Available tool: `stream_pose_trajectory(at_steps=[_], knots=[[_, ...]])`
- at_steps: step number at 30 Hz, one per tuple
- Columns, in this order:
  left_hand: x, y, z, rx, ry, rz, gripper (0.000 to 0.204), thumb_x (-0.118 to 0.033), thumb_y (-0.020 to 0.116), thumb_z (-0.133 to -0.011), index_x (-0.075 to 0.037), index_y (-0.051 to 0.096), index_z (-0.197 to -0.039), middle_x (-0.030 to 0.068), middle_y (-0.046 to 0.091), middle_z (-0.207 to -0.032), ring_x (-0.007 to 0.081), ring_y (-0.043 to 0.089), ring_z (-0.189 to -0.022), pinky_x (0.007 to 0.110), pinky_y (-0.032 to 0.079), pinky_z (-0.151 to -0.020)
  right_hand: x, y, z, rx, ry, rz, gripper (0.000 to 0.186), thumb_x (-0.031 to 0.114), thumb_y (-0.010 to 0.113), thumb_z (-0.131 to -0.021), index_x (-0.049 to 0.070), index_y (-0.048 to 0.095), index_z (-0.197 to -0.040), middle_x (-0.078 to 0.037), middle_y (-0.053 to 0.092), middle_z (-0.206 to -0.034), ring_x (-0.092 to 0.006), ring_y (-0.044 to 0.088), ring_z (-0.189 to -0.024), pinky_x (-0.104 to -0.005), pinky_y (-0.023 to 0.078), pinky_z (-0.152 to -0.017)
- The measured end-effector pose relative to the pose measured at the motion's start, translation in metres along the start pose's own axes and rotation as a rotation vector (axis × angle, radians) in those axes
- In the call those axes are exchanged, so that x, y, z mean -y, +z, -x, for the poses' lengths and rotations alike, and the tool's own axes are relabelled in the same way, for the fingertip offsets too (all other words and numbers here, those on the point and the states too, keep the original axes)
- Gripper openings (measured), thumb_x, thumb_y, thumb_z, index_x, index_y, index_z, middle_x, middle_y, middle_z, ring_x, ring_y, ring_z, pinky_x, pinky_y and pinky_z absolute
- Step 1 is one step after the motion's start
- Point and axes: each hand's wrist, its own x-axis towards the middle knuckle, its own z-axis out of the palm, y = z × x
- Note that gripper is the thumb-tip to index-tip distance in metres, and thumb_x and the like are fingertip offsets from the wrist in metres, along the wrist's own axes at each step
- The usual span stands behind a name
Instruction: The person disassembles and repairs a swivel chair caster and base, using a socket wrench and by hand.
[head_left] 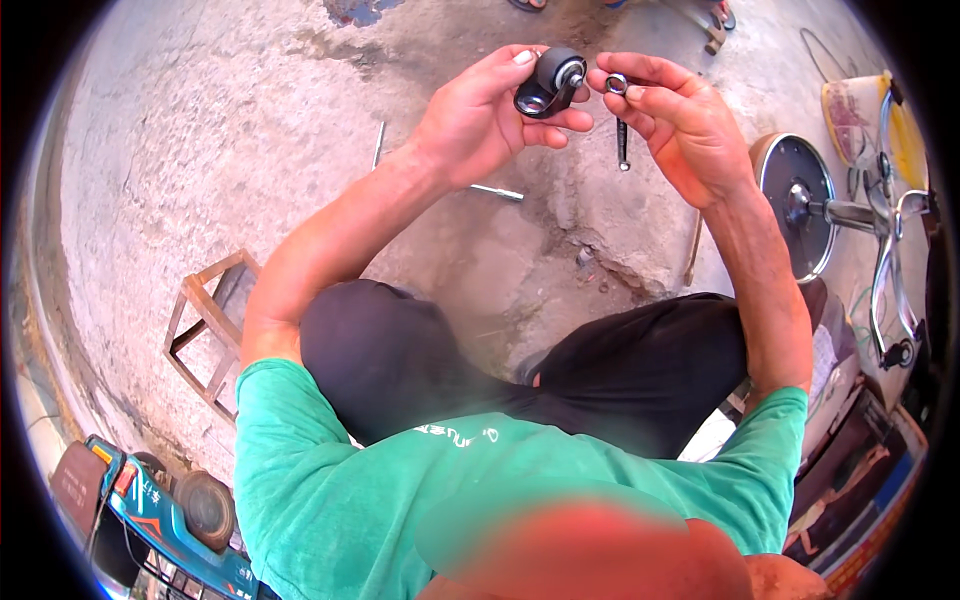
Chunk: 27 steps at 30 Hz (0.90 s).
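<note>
Black caster wheel (556,68), shown with its housing in one piece: the roller sits in the bracket, and a bright metal hub end faces your right side. As far as can be judged, work on that hub is at an in-between stage, since the ring spanner (622,142) is in hand but not seated on it. Whether the fastening is being loosened or tightened, and how much is left, cannot be told.

Relative to your hands, the caster lies up in the air between them, above the concrete ground (180,190). Your left hand (478,112) is closed around it, thumb along the top and fingers beneath. Your right hand (682,122) pinches the spanner's ring between thumb and forefinger, its shank hanging downward. Your hands are apart, the ring just beside the hub.
</note>
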Motion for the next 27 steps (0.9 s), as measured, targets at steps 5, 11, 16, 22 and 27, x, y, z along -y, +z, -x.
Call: stream_pose_trajectory(at_steps=[5,11,16,22,27], knots=[[0.0,0.005,-0.001,0.008,0.037,-0.005,0.042,-0.028,0.04,-0.11,-0.002,0.047,-0.142,0.0218,0.061,-0.137,0.0345,0.067,-0.117,0.039,0.06,-0.089,0.002,0.01,0.007,-0.064,-0.019,0.195,0.036,-0.001,0.06,-0.095,-0.008,0.061,-0.13,-0.016,0.068,-0.122,-0.0205,0.066,-0.114,-0.0314,0.051,-0.104],[0.0,0.012,0.003,-0.035,0.149,-0.033,0.038,-0.015,0.053,-0.106,-0.001,0.047,-0.14,0.0208,0.064,-0.126,0.0346,0.068,-0.114,0.043,0.059,-0.089,-0.003,0.007,0.005,-0.075,-0.007,0.185,0.035,0.002,0.06,-0.097,-0.007,0.061,-0.131,-0.014,0.069,-0.121,-0.0187,0.066,-0.113,-0.0313,0.05,-0.103],[0.001,0.004,0.001,-0.012,0.167,-0.078,0.043,-0.014,0.056,-0.104,-0.002,0.047,-0.144,0.0183,0.063,-0.132,0.035,0.064,-0.122,0.044,0.058,-0.095,-0.008,0.004,0.003,-0.168,-0.09,0.374,0.034,0.006,0.06,-0.099,-0.006,0.062,-0.13,-0.012,0.069,-0.12,-0.0166,0.065,-0.111,-0.0304,0.051,-0.099],[-0.003,-0.003,0.0,0.051,0.228,-0.263,0.046,-0.015,0.061,-0.101,-0.003,0.05,-0.144,0.016,0.061,-0.137,0.0343,0.058,-0.13,0.047,0.05,-0.105,-0.01,0.003,0.004,-0.12,-0.03,0.346,0.031,0.013,0.062,-0.102,-0.002,0.061,-0.13,-0.011,0.071,-0.117,-0.0158,0.068,-0.103,-0.0296,0.055,-0.089],[-0.009,-0.003,0.0,0.193,0.356,-0.373,0.05,-0.011,0.067,-0.097,-0.003,0.052,-0.143,0.0166,0.058,-0.142,0.0334,0.054,-0.134,0.049,0.044,-0.11,-0.009,0.02,0.01,-0.128,0.022,0.226,0.038,0.017,0.071,-0.095,-0.004,0.064,-0.125,-0.01,0.071,-0.108,-0.0142,0.066,-0.093,-0.028,0.055,-0.083]])
